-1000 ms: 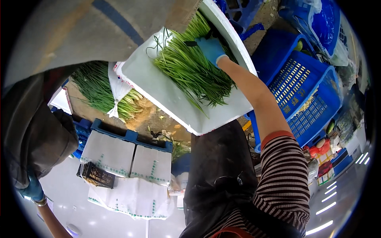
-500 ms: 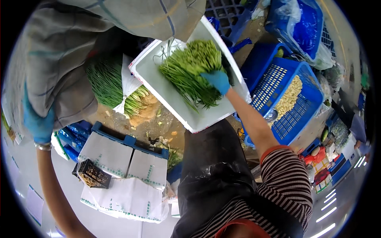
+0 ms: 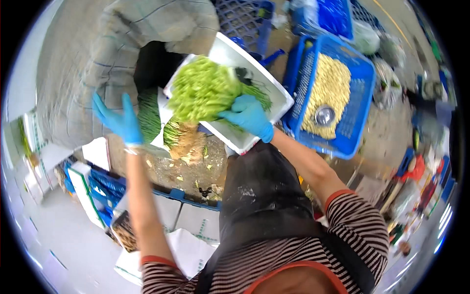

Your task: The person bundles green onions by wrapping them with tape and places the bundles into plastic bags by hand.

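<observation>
My right hand, in a blue glove, is closed round a thick bunch of green stalks, which look like chives. Their pale ends face left and are smeared by motion. The bunch is lifted over the left side of a white foam box. Gloved alike, my left hand has its fingers spread and holds nothing. It is in front of a thick grey checked quilt. Beside it lies a bundle of spring onions with pale roots, tied in a white wrap.
To the right stands a blue basket of pale yellow pieces with a metal bowl on them. Blue crates are at the back. White cartons and a small black basket sit at the lower left.
My right hand has raised the bunch and carried it left, turning its pale ends toward the left. My left hand has let go of the quilt, which has dropped back, and moved right.
</observation>
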`<state>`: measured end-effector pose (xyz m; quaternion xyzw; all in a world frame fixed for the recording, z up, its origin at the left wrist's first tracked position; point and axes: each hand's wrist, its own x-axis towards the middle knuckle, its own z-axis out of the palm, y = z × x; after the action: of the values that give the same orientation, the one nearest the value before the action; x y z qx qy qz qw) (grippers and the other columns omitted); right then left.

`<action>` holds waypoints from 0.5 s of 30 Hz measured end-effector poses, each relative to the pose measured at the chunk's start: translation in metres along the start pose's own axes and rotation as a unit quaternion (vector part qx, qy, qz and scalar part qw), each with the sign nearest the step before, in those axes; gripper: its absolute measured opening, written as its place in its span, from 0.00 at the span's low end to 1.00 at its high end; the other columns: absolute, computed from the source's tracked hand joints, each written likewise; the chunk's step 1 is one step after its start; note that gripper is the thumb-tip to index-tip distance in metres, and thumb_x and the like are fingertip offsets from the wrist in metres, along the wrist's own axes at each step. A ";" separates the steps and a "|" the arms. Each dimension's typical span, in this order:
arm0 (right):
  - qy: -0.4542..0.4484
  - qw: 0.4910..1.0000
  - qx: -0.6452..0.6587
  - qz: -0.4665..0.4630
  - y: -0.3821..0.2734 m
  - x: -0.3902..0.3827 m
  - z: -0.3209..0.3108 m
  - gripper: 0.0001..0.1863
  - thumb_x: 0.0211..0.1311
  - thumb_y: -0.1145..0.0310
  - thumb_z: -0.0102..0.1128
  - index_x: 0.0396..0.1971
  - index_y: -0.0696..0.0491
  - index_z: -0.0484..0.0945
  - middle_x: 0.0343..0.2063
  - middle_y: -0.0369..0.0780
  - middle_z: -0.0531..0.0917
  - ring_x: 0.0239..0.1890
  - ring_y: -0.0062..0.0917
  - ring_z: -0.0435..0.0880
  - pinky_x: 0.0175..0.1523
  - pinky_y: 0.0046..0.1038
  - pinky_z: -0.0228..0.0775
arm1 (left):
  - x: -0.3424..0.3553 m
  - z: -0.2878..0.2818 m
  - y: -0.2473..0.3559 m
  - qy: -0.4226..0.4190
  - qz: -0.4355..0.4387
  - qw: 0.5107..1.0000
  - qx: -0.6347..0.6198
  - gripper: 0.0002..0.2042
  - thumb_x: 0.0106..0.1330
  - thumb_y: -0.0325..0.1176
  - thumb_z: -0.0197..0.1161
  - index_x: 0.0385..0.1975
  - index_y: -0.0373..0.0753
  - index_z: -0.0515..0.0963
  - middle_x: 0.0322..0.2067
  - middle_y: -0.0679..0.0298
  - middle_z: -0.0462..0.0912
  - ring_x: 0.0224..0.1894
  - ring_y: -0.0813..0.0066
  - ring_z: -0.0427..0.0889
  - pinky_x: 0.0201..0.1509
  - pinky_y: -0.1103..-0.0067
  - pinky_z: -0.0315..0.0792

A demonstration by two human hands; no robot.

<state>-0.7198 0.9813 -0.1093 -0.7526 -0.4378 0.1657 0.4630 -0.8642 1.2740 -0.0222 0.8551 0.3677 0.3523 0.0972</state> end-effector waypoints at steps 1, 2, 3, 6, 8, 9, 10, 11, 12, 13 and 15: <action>0.027 0.996 -0.004 -0.086 -0.025 -0.012 -0.007 0.15 0.45 0.60 0.70 0.11 0.51 0.76 0.14 0.40 0.70 0.21 0.34 0.72 0.27 0.33 0.61 | -0.046 -0.002 0.019 -0.022 -0.128 0.980 -0.154 0.32 0.66 0.40 0.59 0.67 0.37 0.57 0.65 0.52 0.62 0.66 0.61 0.62 0.68 0.67 0.57; 0.048 0.982 0.001 -0.182 -0.060 -0.019 -0.007 0.14 0.45 0.60 0.69 0.11 0.50 0.75 0.14 0.39 0.69 0.21 0.33 0.71 0.26 0.33 0.60 | -0.088 -0.016 -0.017 -0.137 -0.309 0.824 -0.455 0.27 0.70 0.37 0.54 0.67 0.38 0.57 0.64 0.54 0.63 0.64 0.65 0.64 0.68 0.68 0.58; 0.038 0.972 -0.034 -0.227 -0.079 -0.036 -0.011 0.15 0.44 0.58 0.69 0.11 0.48 0.74 0.14 0.38 0.68 0.22 0.33 0.71 0.27 0.33 0.59 | -0.132 -0.022 -0.012 -0.186 -0.456 0.709 -0.505 0.27 0.70 0.37 0.54 0.67 0.38 0.57 0.64 0.55 0.63 0.64 0.65 0.63 0.68 0.68 0.58; -0.068 0.971 -0.016 -0.228 -0.125 -0.083 -0.011 0.18 0.48 0.53 0.63 0.10 0.48 0.73 0.14 0.36 0.70 0.25 0.34 0.72 0.34 0.35 0.60 | -0.234 -0.063 -0.009 -0.237 -0.627 0.545 -0.504 0.28 0.70 0.38 0.54 0.67 0.38 0.57 0.64 0.55 0.63 0.65 0.65 0.63 0.69 0.68 0.57; -0.070 0.974 -0.045 -0.210 -0.131 -0.129 -0.013 0.18 0.49 0.52 0.62 0.10 0.48 0.73 0.14 0.36 0.70 0.25 0.34 0.72 0.35 0.36 0.60 | -0.268 -0.089 -0.004 -0.273 -0.625 0.548 -0.484 0.28 0.69 0.38 0.54 0.67 0.39 0.57 0.64 0.55 0.63 0.65 0.65 0.63 0.69 0.68 0.57; -0.090 0.972 -0.058 -0.207 -0.132 -0.152 -0.015 0.18 0.49 0.51 0.61 0.10 0.47 0.73 0.14 0.36 0.71 0.26 0.35 0.72 0.35 0.36 0.60 | -0.273 -0.100 0.002 -0.288 -0.611 0.563 -0.476 0.28 0.69 0.38 0.54 0.67 0.39 0.57 0.64 0.55 0.63 0.65 0.65 0.63 0.69 0.68 0.57; -0.069 0.978 -0.077 -0.182 -0.137 -0.175 -0.015 0.18 0.49 0.51 0.61 0.10 0.47 0.73 0.14 0.36 0.71 0.26 0.35 0.72 0.35 0.36 0.60 | -0.277 -0.111 0.006 -0.302 -0.588 0.586 -0.468 0.28 0.69 0.38 0.54 0.67 0.39 0.57 0.64 0.55 0.63 0.65 0.65 0.63 0.69 0.68 0.57; -0.025 0.979 -0.060 -0.191 -0.140 -0.197 -0.015 0.18 0.48 0.50 0.61 0.10 0.47 0.74 0.15 0.36 0.71 0.25 0.35 0.72 0.34 0.36 0.60 | -0.276 -0.121 0.013 -0.314 -0.555 0.617 -0.462 0.28 0.69 0.38 0.54 0.67 0.39 0.57 0.64 0.55 0.63 0.65 0.65 0.63 0.69 0.68 0.57; 0.023 0.978 -0.051 -0.200 -0.140 -0.217 -0.018 0.18 0.47 0.49 0.61 0.10 0.46 0.74 0.15 0.36 0.71 0.25 0.36 0.72 0.33 0.36 0.59 | -0.271 -0.130 0.022 -0.327 -0.518 0.646 -0.456 0.28 0.69 0.38 0.54 0.67 0.39 0.57 0.64 0.55 0.63 0.65 0.65 0.63 0.69 0.68 0.57; 0.057 0.973 -0.040 -0.221 -0.139 -0.236 -0.014 0.19 0.45 0.48 0.62 0.10 0.46 0.73 0.14 0.36 0.72 0.23 0.36 0.72 0.32 0.36 0.59 | -0.261 -0.136 0.033 -0.338 -0.471 0.678 -0.453 0.28 0.69 0.39 0.54 0.67 0.39 0.57 0.64 0.56 0.63 0.65 0.65 0.63 0.69 0.68 0.57; 0.105 0.970 -0.031 -0.216 -0.155 -0.271 -0.016 0.20 0.45 0.48 0.63 0.09 0.48 0.73 0.14 0.38 0.71 0.22 0.37 0.70 0.32 0.38 0.58 | -0.240 -0.150 0.068 -0.355 -0.369 0.734 -0.447 0.28 0.69 0.39 0.54 0.67 0.40 0.57 0.64 0.56 0.63 0.65 0.65 0.63 0.69 0.68 0.57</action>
<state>-0.9398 0.7815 -0.0129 -0.6673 -0.5437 -0.0319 0.5079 -1.0424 1.0447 -0.0110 0.5736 0.3929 0.0833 0.7139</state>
